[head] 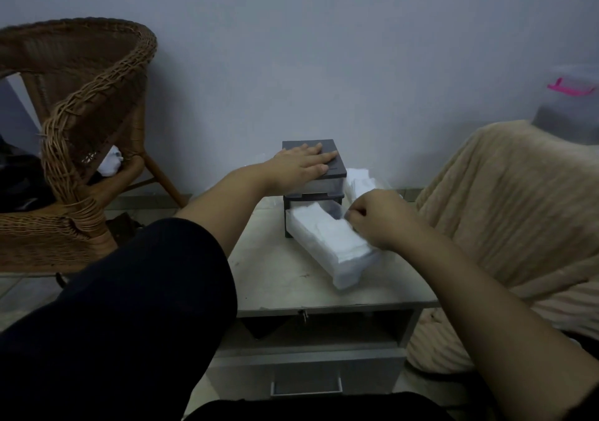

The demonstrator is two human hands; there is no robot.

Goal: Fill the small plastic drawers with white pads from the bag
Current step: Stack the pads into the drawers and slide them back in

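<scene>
Overall, the largest item is a wicker chair (81,135), which stands at the left against a plain wall. A seat draped in a beige blanket (505,213) fills the right side. A clear storage box (570,103) with a pink latch sits on its far end.

Between the two stands a low table (275,278) with a pale top. Its front has an open shelf, and below that a drawer with a metal handle (306,385).

A small drawer unit (319,190) with a grey lid stands near the far edge of the table top. Its upper drawer is closed.

The lower drawer (346,278) is pulled well out toward the person and angles to the right. It is packed along its whole length with white pads (327,236).

The bag (359,181), holding more white pads, lies just behind and to the right of the unit, against the wall.

The left hand (301,164) extends from a dark sleeve (129,307) and lies flat on the grey lid. Its fingers are straight and close together.

The right hand (382,219) is at the right side of the open drawer. Its fingers are curled inward, with the tips at the edge of the pad stack. Whether they pinch a pad cannot be determined.
</scene>
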